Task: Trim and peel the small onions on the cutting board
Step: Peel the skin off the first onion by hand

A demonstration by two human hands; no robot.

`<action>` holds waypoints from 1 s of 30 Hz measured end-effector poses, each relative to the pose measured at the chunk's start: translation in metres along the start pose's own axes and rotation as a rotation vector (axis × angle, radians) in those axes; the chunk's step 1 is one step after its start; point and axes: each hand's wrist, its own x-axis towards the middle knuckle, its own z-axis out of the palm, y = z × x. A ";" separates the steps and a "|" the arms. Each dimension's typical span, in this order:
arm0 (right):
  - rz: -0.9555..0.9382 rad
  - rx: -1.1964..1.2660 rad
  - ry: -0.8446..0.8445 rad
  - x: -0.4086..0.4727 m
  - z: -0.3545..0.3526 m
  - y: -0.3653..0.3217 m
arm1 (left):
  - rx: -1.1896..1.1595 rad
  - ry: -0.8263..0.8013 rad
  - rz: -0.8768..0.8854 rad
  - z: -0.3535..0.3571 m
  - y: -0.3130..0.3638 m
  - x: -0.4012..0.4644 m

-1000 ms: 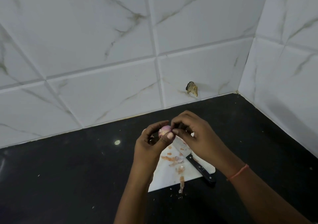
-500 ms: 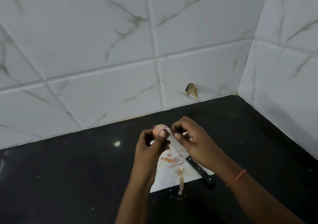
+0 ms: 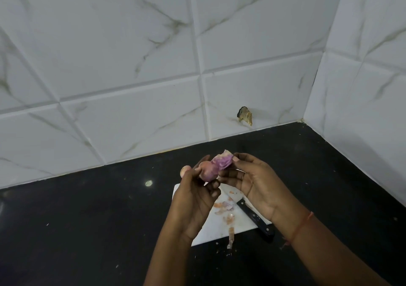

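White marble-veined wall tiles (image 3: 131,55) fill the upper part of the view and turn a corner at the right. On a lower tile, a small brownish scrap (image 3: 245,115) sits just above the join with the surface below. Beneath the tiles lies the black desk (image 3: 77,230), speckled with small pale crumbs and one round pale spot (image 3: 149,183) near its back edge.

A white cutting board (image 3: 211,230) rests on the desk, largely covered by the person's forearms and hands. A black-handled knife (image 3: 256,218) lies on the board's right side, its handle running past the near right edge and its blade end hidden under the right hand. Scraps of pinkish onion peel (image 3: 224,207) are scattered on the board's middle, and one long strip (image 3: 231,237) hangs over its near edge onto the desk.

Both hands are raised above the board's far end. The left hand (image 3: 195,197) holds a small onion (image 3: 205,171) between its curled fingers and thumb; the bulb shows a pale pink, smooth side. The right hand (image 3: 252,182) pinches a flap of purple skin (image 3: 222,161) between thumb and forefinger, its other fingers curled loosely below. The skin stretches from the onion toward the right hand, its inner face purple and its torn upper edge pale. A thin orange thread (image 3: 301,226) circles the right wrist.
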 end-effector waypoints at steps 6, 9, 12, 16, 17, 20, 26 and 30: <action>-0.005 0.161 -0.037 0.000 0.000 -0.002 | 0.061 0.056 0.041 -0.010 -0.003 0.005; -0.043 0.159 -0.045 0.002 -0.002 0.002 | 0.118 0.053 0.053 -0.010 -0.004 0.005; -0.092 0.164 -0.033 0.004 -0.003 0.006 | 0.145 0.045 0.070 -0.009 -0.004 0.007; -0.263 -0.201 -0.059 0.005 -0.008 0.009 | 0.119 0.048 0.069 -0.010 -0.003 0.007; -0.329 -0.386 -0.096 0.004 -0.010 0.009 | 0.132 0.052 0.070 -0.011 -0.003 0.006; -0.646 -0.943 -0.222 0.001 -0.012 0.007 | 0.137 0.048 0.063 -0.010 -0.003 0.006; -0.871 -1.130 -0.158 0.003 -0.011 0.015 | 0.171 0.047 0.081 -0.007 -0.004 0.006; -0.668 -0.962 -0.041 0.002 -0.008 0.021 | 0.236 0.044 0.057 -0.006 -0.006 0.004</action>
